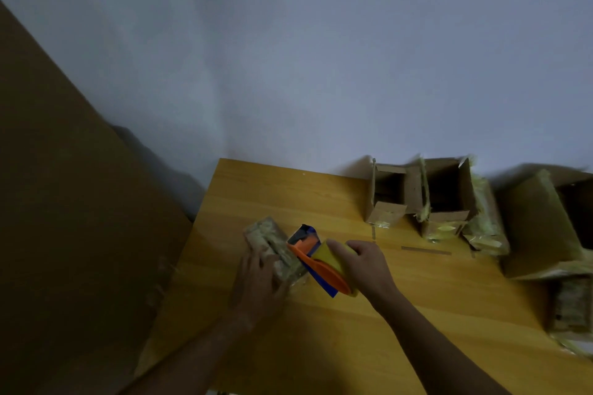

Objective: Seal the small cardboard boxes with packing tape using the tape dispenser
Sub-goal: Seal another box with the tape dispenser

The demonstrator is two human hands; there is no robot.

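On the table (321,314), left hand (256,279) fingers press flat on a closed box (272,250); right hand (365,266) fingers grasp the tape dispenser (321,263).

My left hand (258,276) lies flat, palm down, fingers fairly straight and pointing away from me, forearm running in from the lower left. My right hand (364,263) is curled in a grip (thumb side toward the left hand), wrist slightly bent, bare forearm reaching in from the lower right.
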